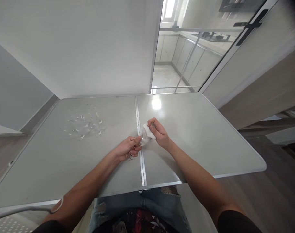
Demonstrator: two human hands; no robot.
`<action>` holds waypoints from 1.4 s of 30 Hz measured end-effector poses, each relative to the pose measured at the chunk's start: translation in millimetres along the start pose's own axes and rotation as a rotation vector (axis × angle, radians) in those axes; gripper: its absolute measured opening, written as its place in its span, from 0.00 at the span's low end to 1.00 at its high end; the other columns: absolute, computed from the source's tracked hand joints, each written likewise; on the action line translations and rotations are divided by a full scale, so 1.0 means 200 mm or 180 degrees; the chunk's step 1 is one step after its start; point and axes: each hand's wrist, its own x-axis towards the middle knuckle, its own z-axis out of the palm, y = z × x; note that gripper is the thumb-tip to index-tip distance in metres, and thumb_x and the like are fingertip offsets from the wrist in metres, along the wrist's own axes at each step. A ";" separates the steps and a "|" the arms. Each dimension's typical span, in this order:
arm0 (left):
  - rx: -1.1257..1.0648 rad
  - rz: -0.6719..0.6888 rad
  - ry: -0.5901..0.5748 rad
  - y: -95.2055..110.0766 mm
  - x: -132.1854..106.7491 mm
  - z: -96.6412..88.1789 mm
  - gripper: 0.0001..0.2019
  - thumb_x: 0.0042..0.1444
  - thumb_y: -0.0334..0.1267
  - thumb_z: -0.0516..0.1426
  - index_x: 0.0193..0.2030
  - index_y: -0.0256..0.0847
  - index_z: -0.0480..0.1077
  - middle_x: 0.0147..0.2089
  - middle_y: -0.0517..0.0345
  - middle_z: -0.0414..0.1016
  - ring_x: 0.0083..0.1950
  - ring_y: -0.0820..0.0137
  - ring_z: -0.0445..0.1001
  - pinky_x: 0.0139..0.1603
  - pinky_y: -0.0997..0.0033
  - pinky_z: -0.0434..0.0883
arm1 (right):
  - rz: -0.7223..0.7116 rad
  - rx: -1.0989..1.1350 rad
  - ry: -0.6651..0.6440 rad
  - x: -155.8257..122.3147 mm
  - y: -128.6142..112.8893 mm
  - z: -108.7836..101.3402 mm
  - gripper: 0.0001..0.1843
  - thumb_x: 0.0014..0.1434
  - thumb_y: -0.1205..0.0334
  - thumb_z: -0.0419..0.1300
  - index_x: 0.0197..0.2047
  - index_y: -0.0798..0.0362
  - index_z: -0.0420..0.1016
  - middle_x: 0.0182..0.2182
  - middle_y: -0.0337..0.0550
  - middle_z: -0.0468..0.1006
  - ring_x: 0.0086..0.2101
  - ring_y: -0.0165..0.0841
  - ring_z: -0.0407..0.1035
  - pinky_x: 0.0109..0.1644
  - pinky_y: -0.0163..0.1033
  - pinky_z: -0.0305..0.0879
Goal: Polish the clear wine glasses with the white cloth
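Near the table's centre seam, my left hand (130, 147) is closed on one end of a clear, shiny piece (144, 138), which looks like thin see-through plastic. A thin curved strand shows below its fingers. My right hand (159, 131) is closed on a white cloth or tissue (149, 131), bunched against the clear piece. The exact kind of clear piece is too blurred to tell. Further left on the table lies a loose spread of similar clear, glinting pieces (86, 124), whose shapes are hard to make out.
A pale folding table (200, 136) with a metal rim and a centre seam spans the view in front of me. Behind it stand a white wall (98, 48) and a glass-panelled door (186, 48). A white cable (26, 210) runs at the lower left.
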 end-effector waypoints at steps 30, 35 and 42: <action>0.5166 0.3700 0.1835 -0.12 0.06 -0.12 0.06 0.64 0.34 0.57 0.44 0.41 0.75 0.29 0.57 0.78 0.30 0.70 0.76 0.34 0.71 0.68 | 0.0181 -0.1434 -0.0480 0.04 -0.02 -0.06 0.16 0.68 0.50 0.54 0.52 0.48 0.74 0.35 0.39 0.76 0.33 0.33 0.67 0.42 0.40 0.65; 0.4142 0.3631 0.2027 -0.12 0.05 -0.08 0.09 0.62 0.36 0.61 0.48 0.43 0.74 0.31 0.59 0.80 0.28 0.73 0.75 0.33 0.74 0.70 | 0.1035 0.0621 -0.0009 0.06 -0.02 -0.08 0.14 0.63 0.50 0.58 0.43 0.51 0.76 0.35 0.40 0.73 0.31 0.30 0.64 0.32 0.34 0.61; 0.2371 0.2290 0.2786 -0.09 0.07 -0.07 0.10 0.65 0.45 0.56 0.41 0.40 0.69 0.23 0.66 0.66 0.22 0.76 0.65 0.26 0.76 0.64 | 0.0091 0.0016 0.0741 0.02 0.15 0.12 0.23 0.68 0.50 0.54 0.64 0.46 0.64 0.54 0.47 0.74 0.50 0.39 0.71 0.57 0.48 0.70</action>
